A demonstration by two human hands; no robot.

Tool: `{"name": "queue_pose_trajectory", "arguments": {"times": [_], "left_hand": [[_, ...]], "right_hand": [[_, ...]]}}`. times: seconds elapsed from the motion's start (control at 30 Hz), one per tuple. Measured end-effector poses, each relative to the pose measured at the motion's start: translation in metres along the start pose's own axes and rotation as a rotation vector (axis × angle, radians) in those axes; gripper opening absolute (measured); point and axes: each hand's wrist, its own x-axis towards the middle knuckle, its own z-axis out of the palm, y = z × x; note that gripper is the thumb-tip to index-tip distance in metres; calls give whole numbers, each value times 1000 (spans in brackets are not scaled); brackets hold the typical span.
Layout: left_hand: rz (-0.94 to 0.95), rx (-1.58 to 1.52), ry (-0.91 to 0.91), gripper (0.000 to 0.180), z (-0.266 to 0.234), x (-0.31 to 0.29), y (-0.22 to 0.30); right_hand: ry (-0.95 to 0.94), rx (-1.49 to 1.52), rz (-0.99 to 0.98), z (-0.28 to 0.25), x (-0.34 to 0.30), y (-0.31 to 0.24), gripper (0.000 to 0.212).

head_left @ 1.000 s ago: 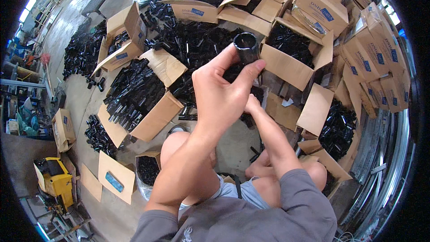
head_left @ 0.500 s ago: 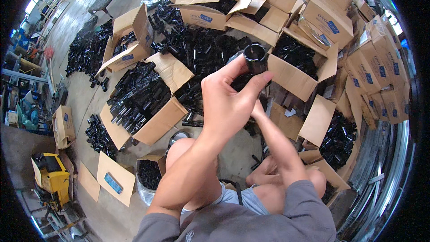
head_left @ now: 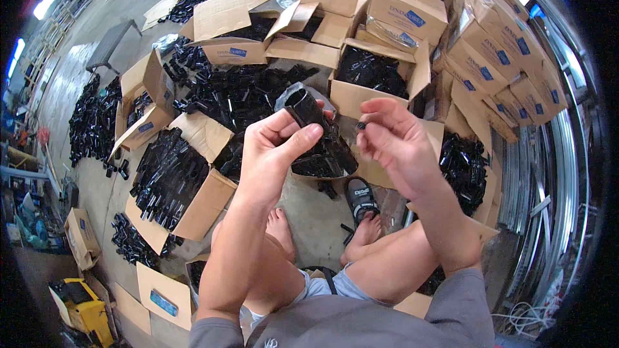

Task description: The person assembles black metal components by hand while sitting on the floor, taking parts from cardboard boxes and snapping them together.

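Two bare hands over opened cartons of black tubes; clock positions are read from the centre of the view. The left hand (head_left: 272, 149), close in at 9 o'clock, grasps a glossy black tube (head_left: 305, 112) between thumb and fingers; the tube, at 12 o'clock, is tilted, its open end upward and to the left. The right hand (head_left: 403, 148), at 3 o'clock, pinches a small black piece (head_left: 361, 125) at its fingertips, apart from the tube. An open carton (head_left: 205, 205) at 9 o'clock holds heaped tubes (head_left: 169, 177). The flapped carton (head_left: 211, 55) at 11 o'clock bears dark printed lettering beside a blue emblem; similar markings recur on the stacked cartons (head_left: 490, 32) at 2 o'clock. Pale lettering marks the strap of a black sandal (head_left: 362, 196) at 4 o'clock. A yellow machine (head_left: 89, 316) stands at 8 o'clock.
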Motion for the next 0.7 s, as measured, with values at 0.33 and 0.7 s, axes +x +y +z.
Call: {"name": "queue_pose_trajectory", "arguments": {"times": [0.33, 0.7], "left_hand": [[-109, 42, -132, 38, 25, -12, -16], [-24, 110, -121, 38, 43, -13, -25]], "right_hand": [[87, -600, -434, -14, -28, 12, 13], [321, -452, -552, -11, -37, 32, 10]]}}
